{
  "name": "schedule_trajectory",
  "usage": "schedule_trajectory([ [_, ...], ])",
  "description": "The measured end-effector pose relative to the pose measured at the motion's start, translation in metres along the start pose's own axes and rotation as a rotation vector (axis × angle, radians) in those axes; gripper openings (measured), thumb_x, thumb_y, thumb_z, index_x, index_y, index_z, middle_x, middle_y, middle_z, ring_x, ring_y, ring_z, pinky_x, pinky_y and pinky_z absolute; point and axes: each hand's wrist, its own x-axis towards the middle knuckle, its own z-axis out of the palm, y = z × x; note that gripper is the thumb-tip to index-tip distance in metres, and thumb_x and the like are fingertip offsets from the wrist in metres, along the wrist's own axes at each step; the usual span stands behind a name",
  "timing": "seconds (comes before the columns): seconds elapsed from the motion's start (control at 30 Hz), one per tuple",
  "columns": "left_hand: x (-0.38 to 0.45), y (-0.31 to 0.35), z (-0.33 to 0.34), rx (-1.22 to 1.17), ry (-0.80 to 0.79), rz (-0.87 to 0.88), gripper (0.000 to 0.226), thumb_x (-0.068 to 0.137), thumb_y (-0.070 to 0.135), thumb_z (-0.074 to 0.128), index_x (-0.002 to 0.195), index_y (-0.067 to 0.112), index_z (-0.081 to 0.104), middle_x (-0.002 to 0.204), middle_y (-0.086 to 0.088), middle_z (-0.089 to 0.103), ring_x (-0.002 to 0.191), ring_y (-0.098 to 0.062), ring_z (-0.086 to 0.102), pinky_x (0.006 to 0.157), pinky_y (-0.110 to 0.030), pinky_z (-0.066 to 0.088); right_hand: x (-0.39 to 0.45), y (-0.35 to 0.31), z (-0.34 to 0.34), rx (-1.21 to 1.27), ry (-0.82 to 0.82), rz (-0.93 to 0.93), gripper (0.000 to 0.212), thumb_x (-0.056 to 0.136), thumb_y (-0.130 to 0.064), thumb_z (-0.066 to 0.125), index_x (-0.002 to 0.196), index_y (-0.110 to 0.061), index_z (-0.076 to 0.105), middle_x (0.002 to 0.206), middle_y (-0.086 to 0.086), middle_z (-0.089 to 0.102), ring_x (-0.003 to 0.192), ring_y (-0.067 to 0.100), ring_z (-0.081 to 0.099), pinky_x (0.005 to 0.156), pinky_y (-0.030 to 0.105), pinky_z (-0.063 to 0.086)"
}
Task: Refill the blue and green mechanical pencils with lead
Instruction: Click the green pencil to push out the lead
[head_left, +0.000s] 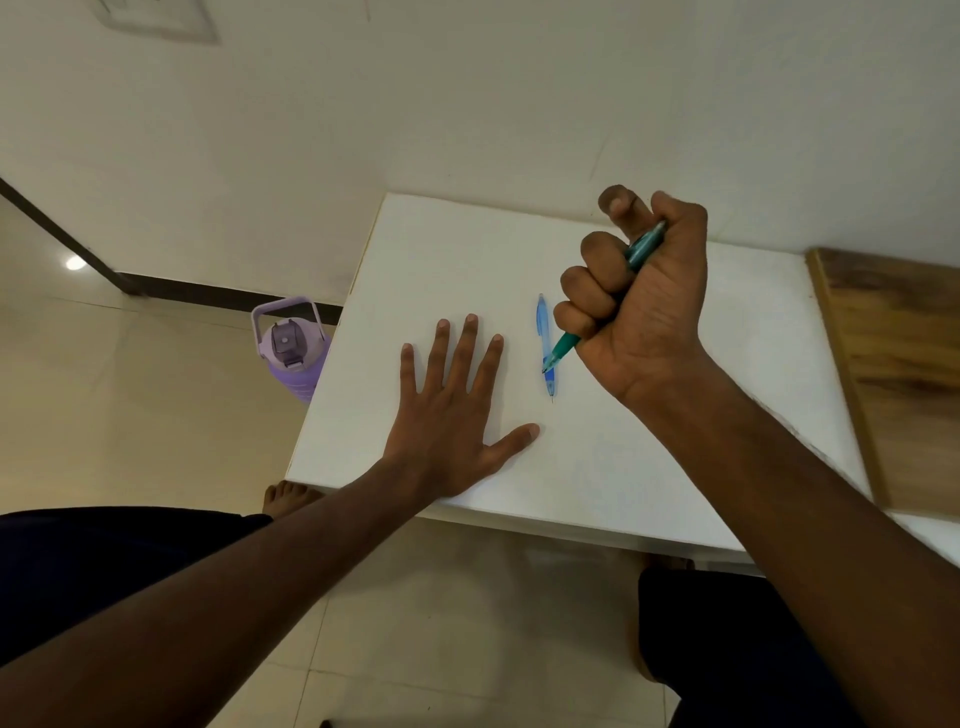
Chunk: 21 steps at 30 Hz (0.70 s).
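Right hand (639, 306) is raised above the white worktop (649, 457), fingers curled into a fist around the green pencil (566, 345). The pencil runs diagonally through the fist: its tip end sticks out below the little finger, pointing down and toward the left, and its upper end shows between thumb and index finger near the top of the hand. Thumb is bent over beside that upper end.

Left hand (457, 415) lies flat on the worktop, palm down, fingers straight and spread, thumb out to the right. It holds nothing.

Blue pencil (544, 343) lies on the worktop between the two hands, roughly lengthwise away from the person, tip toward the near edge. The green pencil's tip overlaps it in view about two-thirds of the way down; contact cannot be told. The blue pencil is near the left hand's index finger but apart from it.

A purple water bottle (292, 353) with a handle stands on the tiled floor (130, 415) just beside the worktop's left edge. A wooden board (904, 374) sits at the worktop's right side. A bare foot (288, 496) shows under the near left corner.
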Motion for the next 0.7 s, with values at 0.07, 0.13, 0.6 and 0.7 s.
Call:
schedule_trajectory([
  [0.07,-0.0004,-0.0004,0.0004,-0.002,0.002,0.002,0.108,0.087,0.095,0.014,0.168,0.026,-0.005,0.176,-0.005,-0.018,0.163,-0.035,-0.014,0.125,-0.070,0.007,0.0000,0.0002,0.0002,-0.022,0.016,-0.007,0.038,0.109,-0.031,0.022,0.084,-0.018,0.047,0.043,-0.008,0.032,0.036,0.006,0.024,0.042,0.014,0.024],
  [0.13,-0.0007,-0.0001,0.0001,-0.004,0.005,0.003,0.108,0.087,0.095,0.014,0.169,0.026,-0.005,0.176,-0.005,-0.017,0.163,-0.035,-0.014,0.125,-0.070,0.006,-0.0007,0.0003,0.0003,-0.022,0.013,-0.006,0.038,0.109,-0.031,0.022,0.084,-0.018,0.047,0.043,-0.008,0.031,0.036,0.006,0.024,0.042,0.014,0.024],
  [0.6,-0.0004,0.0002,-0.0001,-0.007,0.004,0.003,0.108,0.087,0.095,0.014,0.169,0.027,-0.005,0.176,-0.005,-0.018,0.163,-0.035,-0.014,0.125,-0.070,0.008,-0.0033,-0.0005,0.0028,-0.023,-0.067,0.002,0.038,0.109,-0.030,0.018,0.080,-0.018,0.041,0.040,-0.009,0.033,0.034,0.005,0.023,0.041,0.013,0.025],
  [0.7,-0.0004,0.0000,0.0012,-0.013,0.013,0.006,0.108,0.087,0.094,0.016,0.169,0.026,-0.004,0.177,-0.005,-0.017,0.163,-0.035,-0.013,0.125,-0.070,0.008,-0.0034,0.0000,0.0024,-0.008,-0.077,0.019,0.039,0.109,-0.036,0.021,0.078,-0.019,0.040,0.041,-0.010,0.031,0.037,0.007,0.017,0.041,0.014,0.022],
])
